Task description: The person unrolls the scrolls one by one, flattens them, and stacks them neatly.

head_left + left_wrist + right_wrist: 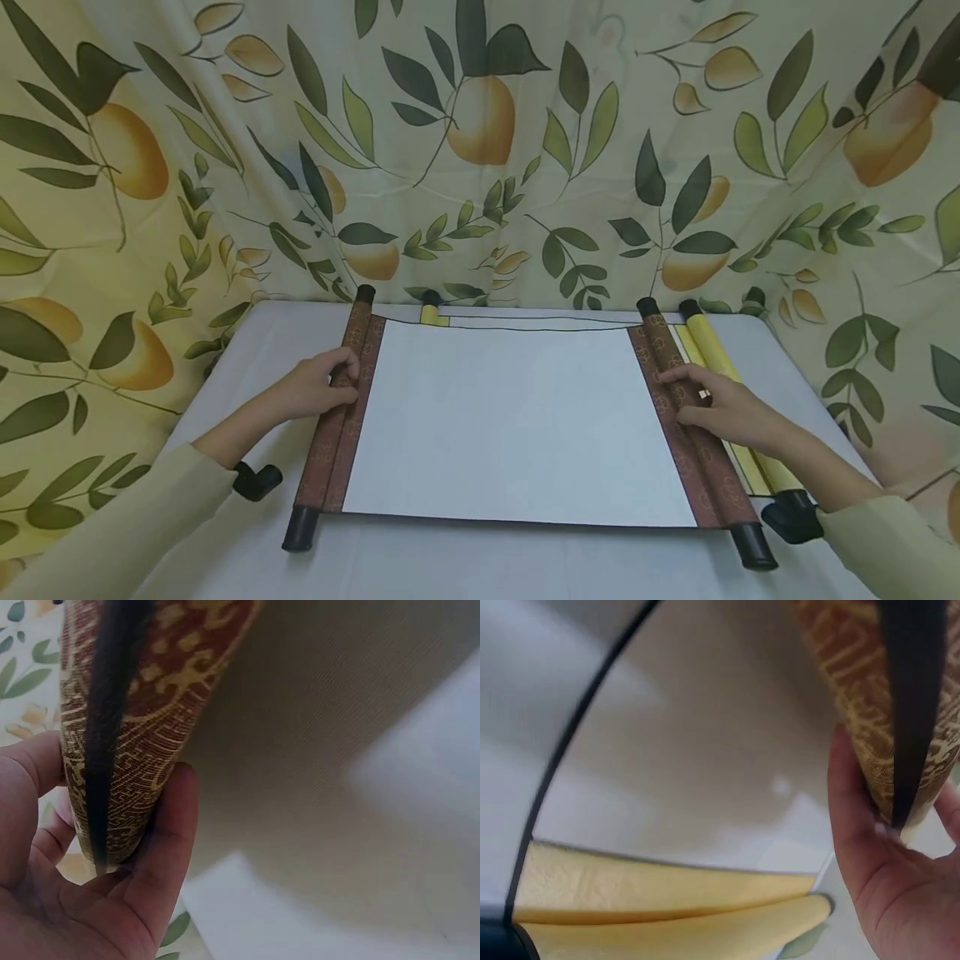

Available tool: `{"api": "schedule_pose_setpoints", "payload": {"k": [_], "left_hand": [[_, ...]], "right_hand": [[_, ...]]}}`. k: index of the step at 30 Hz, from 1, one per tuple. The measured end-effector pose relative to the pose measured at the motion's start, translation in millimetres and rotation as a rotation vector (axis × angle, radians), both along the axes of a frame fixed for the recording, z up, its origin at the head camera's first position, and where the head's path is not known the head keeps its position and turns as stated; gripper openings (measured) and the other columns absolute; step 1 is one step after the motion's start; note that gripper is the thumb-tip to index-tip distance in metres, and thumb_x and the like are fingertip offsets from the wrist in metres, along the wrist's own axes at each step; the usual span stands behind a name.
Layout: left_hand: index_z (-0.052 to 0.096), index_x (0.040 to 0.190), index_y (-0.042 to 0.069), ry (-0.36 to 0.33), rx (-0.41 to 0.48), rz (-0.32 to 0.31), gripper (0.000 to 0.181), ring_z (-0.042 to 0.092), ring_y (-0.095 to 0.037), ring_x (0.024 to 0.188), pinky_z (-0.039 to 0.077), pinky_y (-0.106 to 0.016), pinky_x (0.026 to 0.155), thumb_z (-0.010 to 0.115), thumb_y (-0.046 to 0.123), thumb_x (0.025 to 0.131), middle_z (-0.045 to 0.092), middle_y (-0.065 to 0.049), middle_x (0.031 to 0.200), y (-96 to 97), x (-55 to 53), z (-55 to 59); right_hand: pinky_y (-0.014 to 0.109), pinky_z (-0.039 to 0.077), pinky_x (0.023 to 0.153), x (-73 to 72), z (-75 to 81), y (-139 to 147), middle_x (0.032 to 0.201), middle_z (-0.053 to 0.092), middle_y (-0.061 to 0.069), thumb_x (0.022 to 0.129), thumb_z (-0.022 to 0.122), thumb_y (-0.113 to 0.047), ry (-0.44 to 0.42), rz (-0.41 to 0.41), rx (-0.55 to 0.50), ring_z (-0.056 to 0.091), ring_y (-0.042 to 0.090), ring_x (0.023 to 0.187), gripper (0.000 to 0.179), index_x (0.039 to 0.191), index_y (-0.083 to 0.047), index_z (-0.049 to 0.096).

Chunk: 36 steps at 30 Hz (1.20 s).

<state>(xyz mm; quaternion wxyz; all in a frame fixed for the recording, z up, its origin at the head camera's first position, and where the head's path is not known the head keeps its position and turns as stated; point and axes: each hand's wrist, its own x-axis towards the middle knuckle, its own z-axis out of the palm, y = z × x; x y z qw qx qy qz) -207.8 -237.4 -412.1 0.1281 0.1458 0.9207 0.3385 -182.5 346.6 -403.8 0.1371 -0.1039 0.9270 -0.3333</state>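
A hanging scroll with a blank white sheet (517, 417) is spread between my hands. Its two rollers are wrapped in reddish-brown patterned fabric and have black end knobs. My left hand (311, 387) grips the left roller (322, 467), thumb on one side and fingers on the other. My right hand (727, 408) holds the right roller (708, 454) the same way. Close up, the left wrist view shows gold patterning on the left roller (161, 697); the right wrist view shows the same on the right roller (862, 705). A yellow scroll (712, 346) lies behind, mostly hidden by the brown one.
Both scrolls are over a white-covered table (480, 567). In the right wrist view the yellow scroll's roller (675, 930) runs along the bottom. A curtain (480, 217) printed with leaves and fruit hangs behind the table and at both sides.
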Motion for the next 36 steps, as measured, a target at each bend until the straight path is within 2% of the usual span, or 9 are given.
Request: {"api": "schedule_pose_setpoints", "payload": {"k": [5,9,14,17,19,26,32,34,36], "left_hand": [[0.052,0.098,0.012,0.002,0.018,-0.002,0.019,0.042,-0.015,0.060,0.039,-0.029,0.054,0.068,0.012,0.088,0.052,-0.006,0.090,5.0,-14.5,-11.6],[0.053,0.097,0.011,0.016,0.033,-0.003,0.018,0.045,-0.017,0.066,0.040,-0.029,0.056,0.067,0.011,0.087,0.054,-0.007,0.093,6.3,-25.2,-13.7],[0.060,0.107,0.010,0.032,0.008,-0.006,0.020,0.055,-0.029,0.096,0.047,-0.039,0.074,0.067,0.015,0.090,0.062,-0.013,0.111,6.0,-38.6,-9.7],[0.063,0.117,0.010,0.023,-0.002,-0.001,0.026,0.053,-0.036,0.117,0.048,-0.050,0.088,0.066,0.017,0.091,0.060,-0.017,0.128,4.6,-44.6,-8.7],[0.064,0.119,0.011,0.011,-0.004,0.017,0.028,0.051,-0.038,0.120,0.048,-0.052,0.089,0.065,0.016,0.092,0.058,-0.018,0.133,2.2,-47.7,-9.1],[0.063,0.117,0.009,-0.015,-0.011,0.019,0.027,0.051,-0.035,0.113,0.048,-0.045,0.085,0.061,0.012,0.091,0.057,-0.017,0.128,-6.7,-45.1,-16.5],[0.064,0.114,0.011,-0.003,-0.085,0.018,0.026,0.054,-0.031,0.099,0.048,-0.038,0.074,0.064,0.014,0.089,0.060,-0.019,0.126,-9.1,-36.6,-27.6],[0.065,0.113,0.010,0.017,-0.106,0.008,0.026,0.054,-0.027,0.090,0.047,-0.035,0.070,0.066,0.014,0.087,0.063,-0.018,0.119,-9.1,-34.6,-30.5],[0.066,0.112,0.008,0.032,-0.109,-0.005,0.027,0.053,-0.022,0.078,0.045,-0.033,0.063,0.066,0.012,0.086,0.065,-0.016,0.104,-9.1,-33.0,-32.4]], "right_hand": [[0.034,0.047,0.066,-12.5,-2.7,10.4,0.125,0.050,0.022,0.091,0.066,-0.011,-0.002,0.030,0.017,0.049,0.028,0.096,0.050,0.138,-0.008,0.050],[0.035,0.045,0.068,-23.0,-4.6,12.8,0.119,0.050,0.021,0.091,0.067,-0.013,-0.029,0.035,0.027,0.048,0.029,0.095,0.050,0.138,-0.007,0.050],[0.035,0.047,0.070,-36.5,-6.1,10.4,0.116,0.051,0.021,0.091,0.067,-0.014,-0.033,0.034,0.042,0.050,0.029,0.095,0.050,0.138,-0.006,0.050],[0.035,0.047,0.070,-40.9,-5.8,9.7,0.117,0.051,0.021,0.091,0.067,-0.012,-0.033,0.037,0.038,0.051,0.028,0.095,0.051,0.138,-0.006,0.049],[0.035,0.048,0.070,-42.6,-6.4,9.4,0.120,0.051,0.023,0.091,0.067,-0.010,-0.034,0.047,0.027,0.051,0.029,0.097,0.052,0.139,-0.005,0.048],[0.035,0.048,0.072,-42.7,-14.5,6.0,0.129,0.049,0.027,0.091,0.066,-0.010,-0.040,0.046,0.035,0.052,0.032,0.102,0.053,0.140,-0.005,0.047],[0.035,0.050,0.070,-38.1,-23.4,-4.9,0.129,0.052,0.028,0.089,0.067,-0.010,-0.019,0.033,0.062,0.054,0.036,0.105,0.050,0.136,-0.004,0.050],[0.037,0.052,0.071,-37.6,-27.7,-6.6,0.130,0.053,0.029,0.088,0.068,-0.011,-0.001,0.026,0.087,0.055,0.039,0.107,0.050,0.135,-0.004,0.052],[0.038,0.053,0.071,-36.2,-31.4,-6.6,0.131,0.054,0.029,0.088,0.070,-0.013,0.018,0.021,0.120,0.056,0.041,0.109,0.051,0.135,-0.005,0.053]]}}
